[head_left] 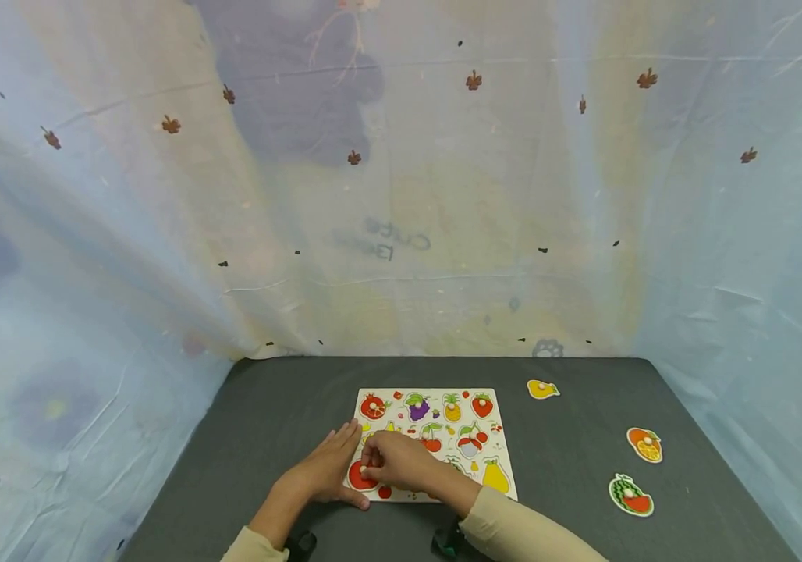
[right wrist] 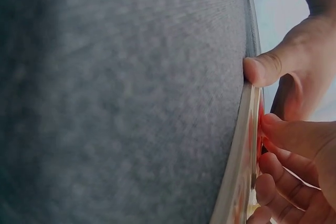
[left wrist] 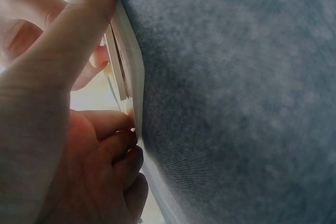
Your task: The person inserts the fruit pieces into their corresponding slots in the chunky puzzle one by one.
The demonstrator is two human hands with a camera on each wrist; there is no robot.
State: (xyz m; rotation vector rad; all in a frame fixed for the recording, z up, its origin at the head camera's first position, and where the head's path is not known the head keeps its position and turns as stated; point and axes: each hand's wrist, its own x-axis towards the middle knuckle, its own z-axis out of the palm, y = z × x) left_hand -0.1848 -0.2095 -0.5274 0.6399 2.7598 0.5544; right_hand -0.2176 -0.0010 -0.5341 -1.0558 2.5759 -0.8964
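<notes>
A white wooden fruit puzzle board (head_left: 505, 437) lies on the dark table. My left hand (head_left: 327, 468) braces its near left corner, with fairly straight fingers along the left edge and the thumb at the near edge. My right hand (head_left: 397, 460) reaches over the board and pinches the knob of a round red fruit puzzle piece (head_left: 360, 477) at the near left corner. In the right wrist view, the thumb and fingertips (right wrist: 271, 120) meet low over the red piece. The right hand and forearm hide part of the board's middle and near rows.
To the right of the board lie three loose knobbed pieces: a yellow fruit piece (head_left: 543, 389) at the back, an orange piece (head_left: 644, 445), and a watermelon piece (head_left: 630, 496). Patterned curtain sheeting (head_left: 443, 234) hangs behind the grey table (head_left: 569, 460) and along both sides.
</notes>
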